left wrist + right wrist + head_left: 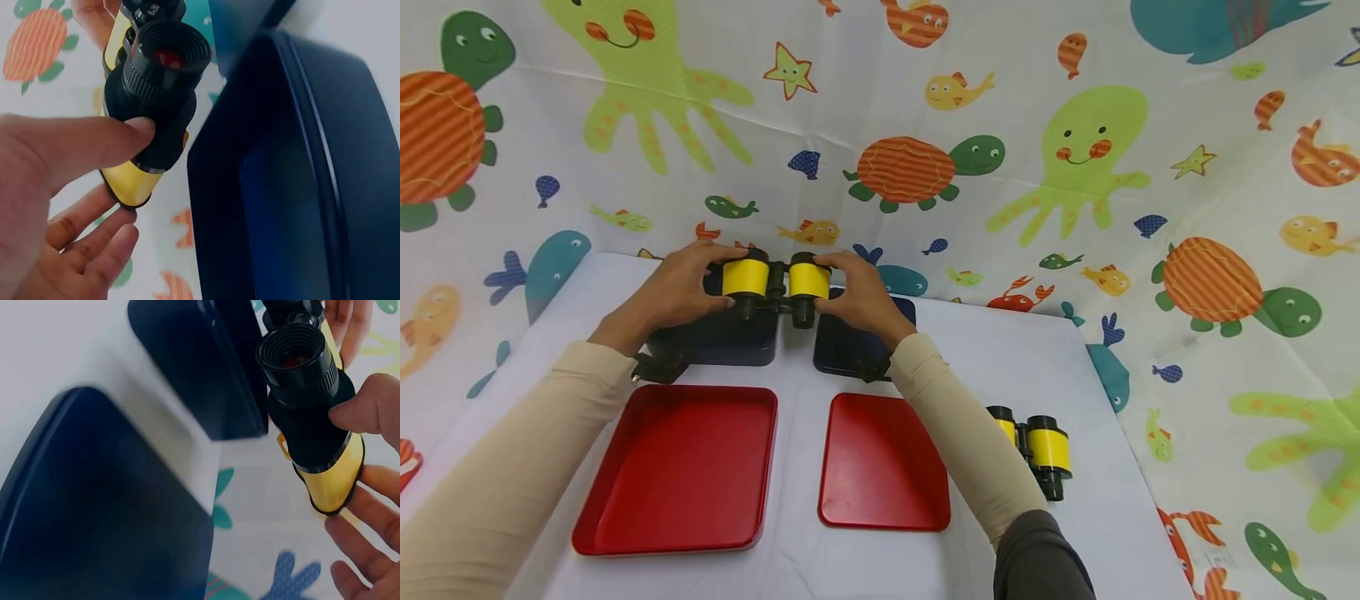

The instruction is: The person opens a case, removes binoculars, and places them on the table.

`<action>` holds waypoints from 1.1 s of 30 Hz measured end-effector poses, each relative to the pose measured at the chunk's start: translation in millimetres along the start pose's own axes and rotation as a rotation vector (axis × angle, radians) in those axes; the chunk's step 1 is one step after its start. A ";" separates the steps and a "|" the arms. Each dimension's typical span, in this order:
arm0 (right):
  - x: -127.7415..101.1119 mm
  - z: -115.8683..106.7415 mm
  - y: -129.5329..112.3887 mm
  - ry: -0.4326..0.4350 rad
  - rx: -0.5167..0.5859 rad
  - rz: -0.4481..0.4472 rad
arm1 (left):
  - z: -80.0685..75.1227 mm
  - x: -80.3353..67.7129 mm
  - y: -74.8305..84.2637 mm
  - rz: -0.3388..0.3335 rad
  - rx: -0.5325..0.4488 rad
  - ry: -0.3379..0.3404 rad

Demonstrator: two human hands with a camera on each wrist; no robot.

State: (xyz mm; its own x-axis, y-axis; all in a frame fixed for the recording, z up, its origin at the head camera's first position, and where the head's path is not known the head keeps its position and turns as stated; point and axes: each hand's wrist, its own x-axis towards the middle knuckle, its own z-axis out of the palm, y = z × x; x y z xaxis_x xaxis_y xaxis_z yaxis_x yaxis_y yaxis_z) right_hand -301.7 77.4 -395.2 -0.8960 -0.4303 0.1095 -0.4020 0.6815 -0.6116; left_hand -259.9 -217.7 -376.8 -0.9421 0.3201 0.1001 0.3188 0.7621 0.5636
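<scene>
Hands (685, 287) cupped round binoculars (777, 283)

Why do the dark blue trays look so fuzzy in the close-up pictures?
In both wrist views the dark blue trays sit very near the lens, so their edges smear, while the binoculars stay sharper. The head view is crisp with even light, though its wide lens bends the table edges.

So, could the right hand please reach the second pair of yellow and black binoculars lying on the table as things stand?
Probably not yet: the right hand grips the held binoculars; the spare pair lies unobstructed beside that forearm.
</scene>
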 end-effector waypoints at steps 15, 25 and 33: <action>-53.8 -41.1 68.2 0.038 0.022 0.010 | 61.6 34.7 54.6 0.068 -0.026 -0.048; -92.4 -66.2 109.6 0.013 -0.019 0.131 | 110.0 56.9 87.5 0.143 -0.028 -0.122; -118.4 -84.4 139.6 -0.004 -0.014 0.200 | 139.0 69.1 112.6 0.161 -0.019 -0.150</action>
State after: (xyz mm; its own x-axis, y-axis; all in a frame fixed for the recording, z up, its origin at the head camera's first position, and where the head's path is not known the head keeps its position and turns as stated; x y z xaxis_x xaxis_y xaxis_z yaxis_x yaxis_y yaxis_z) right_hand -267.7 273.4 -427.4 -0.9577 -0.2872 -0.0162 -0.2182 0.7619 -0.6099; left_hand -274.6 -31.5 -420.4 -0.8525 0.5183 0.0678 0.4607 0.6837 0.5660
